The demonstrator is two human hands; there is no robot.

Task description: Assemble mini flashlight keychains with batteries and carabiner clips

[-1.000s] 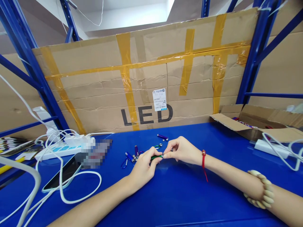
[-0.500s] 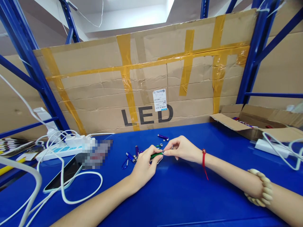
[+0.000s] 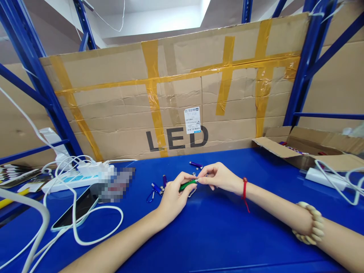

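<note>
My left hand (image 3: pixel 175 193) is closed around a slim green metal mini flashlight (image 3: pixel 187 184), held at a slant just above the blue table. At its right end, the thumb and finger of my right hand (image 3: pixel 217 176) pinch a small silvery piece; whether it is joined to the tube is too small to tell. A silver clip (image 3: pixel 192 193) shows below the left fingertips. Left of my left hand lie a blue mini flashlight (image 3: pixel 156 188) with a blue carabiner (image 3: pixel 150 196) and a purple tube (image 3: pixel 165 180). Another purple tube (image 3: pixel 195 165) rests behind my hands, near small round silver pieces (image 3: pixel 194 174).
Phone (image 3: pixel 78 206), white power strip (image 3: pixel 75 178) and looping white cables (image 3: pixel 122 216) occupy the left side. An open cardboard box (image 3: pixel 295 146) sits at the back right, with a white adapter (image 3: pixel 325 179) before it. A taped cardboard panel (image 3: pixel 122 113) stands along the back.
The green flashlight's right end has tilted up slightly, and my right fingertips have shifted a little up and right with it. The green carabiner loop seen behind it earlier is no longer visible.
</note>
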